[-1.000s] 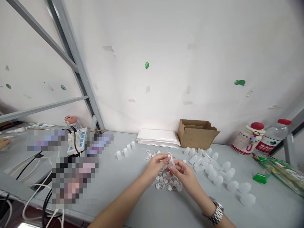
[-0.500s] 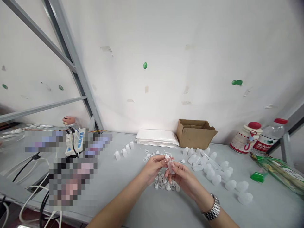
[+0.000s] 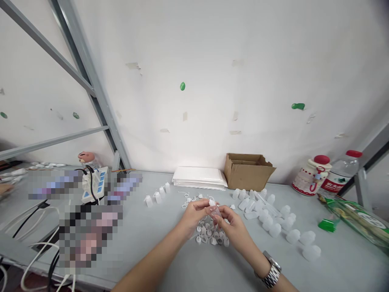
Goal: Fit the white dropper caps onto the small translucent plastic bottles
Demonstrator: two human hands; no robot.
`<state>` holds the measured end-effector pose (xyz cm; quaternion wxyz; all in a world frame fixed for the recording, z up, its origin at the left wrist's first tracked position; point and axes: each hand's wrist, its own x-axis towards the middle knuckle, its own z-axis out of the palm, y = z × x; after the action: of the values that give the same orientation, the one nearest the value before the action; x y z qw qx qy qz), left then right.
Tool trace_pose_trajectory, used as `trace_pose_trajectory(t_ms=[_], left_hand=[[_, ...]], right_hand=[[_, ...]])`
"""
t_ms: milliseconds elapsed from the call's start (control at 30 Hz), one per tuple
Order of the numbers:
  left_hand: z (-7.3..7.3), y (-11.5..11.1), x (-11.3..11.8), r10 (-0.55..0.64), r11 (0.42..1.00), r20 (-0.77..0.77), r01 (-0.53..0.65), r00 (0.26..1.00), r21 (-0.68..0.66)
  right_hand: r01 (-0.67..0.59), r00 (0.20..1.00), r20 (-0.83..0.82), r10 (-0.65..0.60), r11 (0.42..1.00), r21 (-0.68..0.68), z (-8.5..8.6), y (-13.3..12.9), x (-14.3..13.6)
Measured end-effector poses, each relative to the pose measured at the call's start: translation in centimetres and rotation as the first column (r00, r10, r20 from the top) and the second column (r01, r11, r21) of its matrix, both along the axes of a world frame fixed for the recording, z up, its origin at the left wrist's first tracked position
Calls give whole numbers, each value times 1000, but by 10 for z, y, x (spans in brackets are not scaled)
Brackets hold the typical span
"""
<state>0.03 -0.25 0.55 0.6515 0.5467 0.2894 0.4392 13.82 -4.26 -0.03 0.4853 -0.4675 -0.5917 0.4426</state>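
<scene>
Both hands meet around one small translucent plastic bottle (image 3: 216, 212) with a white cap (image 3: 212, 202) and a thin strap loop on top. My left hand (image 3: 196, 215) is closed, pinching the bottle at its capped end. Fingers of my right hand (image 3: 231, 223) wrap the lower body, hiding part of it. Below the hands lies a pile of loose white caps (image 3: 209, 233) with strap rings. Beyond them is a smaller group of such caps (image 3: 190, 199). Several capped bottles (image 3: 157, 197) stand in a row at the left. Many uncapped bottles (image 3: 267, 221) lie or stand at the right.
A cardboard box (image 3: 249, 174) and a stack of white sheets (image 3: 199, 178) sit against the wall. At right are a decorated jar (image 3: 310, 178), a water bottle (image 3: 340, 178) and a green food packet (image 3: 355, 215). A power strip (image 3: 95, 184) with cables is at left.
My right hand has turned and closed further around the bottle, its fingers now higher on the body. My left hand keeps its pinch near the cap. The view has shifted slightly.
</scene>
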Motion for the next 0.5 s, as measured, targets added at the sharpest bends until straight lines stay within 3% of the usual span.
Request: trace_pose_trajectory(t_ms=[100,200,267,367,400,500], left_hand=[[6,-1,1,-24,1000,-55,23,998,-15],[13,-6,-19,204,978,-187,-189,961,93],[13,-13,-48,438,899,-281,-410,854,154],[2,-30,-103,692,694,-409,-705,595,147],[-3,-35,-120,720,634,-473,-759,508,150],[-20,-42,-156,693,562,-646,-801,321,205]], right_hand=[[-41,999,21,42,999,-24,-2,1,0],[-49,996,72,50,999,-25,-4,0,0],[-26,993,111,28,999,-18,-4,-2,0],[-15,990,136,20,999,-35,-3,-4,-2],[-19,990,137,25,999,-43,-3,-4,-2],[-38,991,130,45,998,-51,-3,-5,-4]])
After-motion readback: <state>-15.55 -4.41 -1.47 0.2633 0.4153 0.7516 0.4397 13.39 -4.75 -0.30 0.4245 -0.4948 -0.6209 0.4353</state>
